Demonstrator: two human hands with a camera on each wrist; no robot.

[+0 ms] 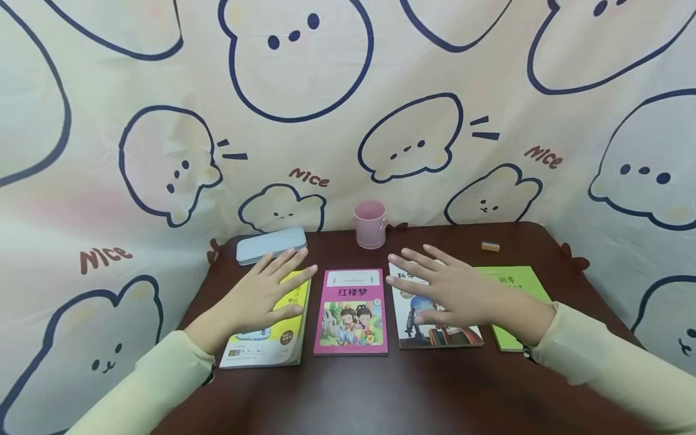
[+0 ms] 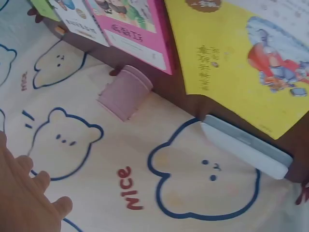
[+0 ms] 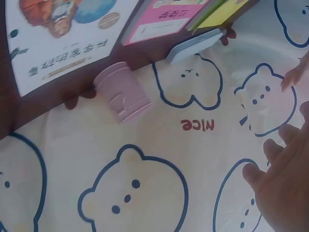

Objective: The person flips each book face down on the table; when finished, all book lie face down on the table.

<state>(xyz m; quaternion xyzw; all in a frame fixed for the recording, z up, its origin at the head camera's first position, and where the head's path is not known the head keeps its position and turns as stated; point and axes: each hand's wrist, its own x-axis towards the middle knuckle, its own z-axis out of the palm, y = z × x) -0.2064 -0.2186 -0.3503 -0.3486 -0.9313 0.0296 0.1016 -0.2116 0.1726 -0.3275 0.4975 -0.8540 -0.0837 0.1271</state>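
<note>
My left hand [image 1: 266, 296], fingers spread and straight, overlaps the yellow book [image 1: 261, 350] in the head view and holds nothing. Spread in the same way, my right hand [image 1: 451, 290] appears over the white book [image 1: 440, 338] with a telescope picture and the edge of the green book [image 1: 522, 278]. Between the hands lies a pink book [image 1: 350, 311] with cartoon figures on its cover. In the left wrist view, the yellow book [image 2: 236, 63] fills the upper right. The right wrist view shows the white book [image 3: 63, 38] at upper left.
A pink bucket-like cup [image 1: 370, 226] stands at the table's back edge. Left of it lies a pale blue case [image 1: 272, 244]. A small eraser-like block [image 1: 490, 246] sits at the back right of the dark brown table [image 1: 348, 393]. Cartoon-printed cloth [image 1: 337, 145] hangs around the table.
</note>
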